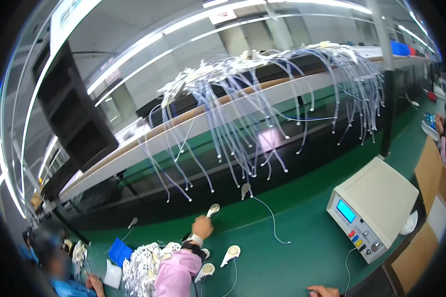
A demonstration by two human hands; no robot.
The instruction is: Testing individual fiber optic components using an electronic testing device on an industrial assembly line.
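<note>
From the lower edge my left arm, in a pink striped sleeve, reaches over the green table. Blurred by motion, my left hand (pixel 202 227) is at the narrow end of a white round-headed device (pixel 213 210); its fingers are hidden, so I cannot tell whether it grips it. Nearer me lie two similar devices with thin cables, one white (pixel 231 254) and one beside my forearm (pixel 206 271). My right hand (pixel 324 291) is cut off by the lower edge; its visible fingers extend left with nothing seen in them. A thin lead (pixel 348 267) hangs down beside it.
A beige bench meter (pixel 374 203) with a blue display stands right, beside cardboard boxes (pixel 421 252). White cabled pieces (pixel 143 270) are heaped by a blue bin (pixel 119 252). Many cables hang from the shelf (pixel 223 99). Another person's hand (pixel 95 284) is at lower left.
</note>
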